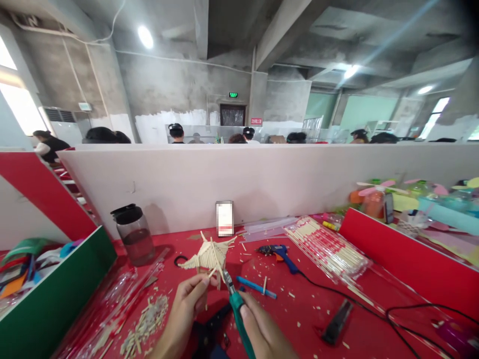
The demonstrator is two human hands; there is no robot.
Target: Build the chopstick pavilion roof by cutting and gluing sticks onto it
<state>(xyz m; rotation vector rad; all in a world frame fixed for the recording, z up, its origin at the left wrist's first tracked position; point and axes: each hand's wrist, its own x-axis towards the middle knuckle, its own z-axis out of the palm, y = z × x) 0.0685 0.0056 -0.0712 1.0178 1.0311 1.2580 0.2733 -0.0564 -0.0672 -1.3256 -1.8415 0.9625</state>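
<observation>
My left hand pinches a star-shaped frame of wooden sticks by its lower part and holds it above the red table. Rows of thin sticks fill much of the star. In my right hand is a pair of pliers or cutters with green handles. Their metal jaws meet the sticks at the star's lower right; whether they have closed on a stick I cannot tell. Behind the star a phone with a lit screen leans on the white partition. A blue pen-like tube lies right of the pliers.
A blue glue gun with a black cord lies right of centre, beside bagged wooden sticks. A dark bottle stands at left, near a pile of stick scraps. A black cutter-like tool lies at right. Green and red dividers flank the table.
</observation>
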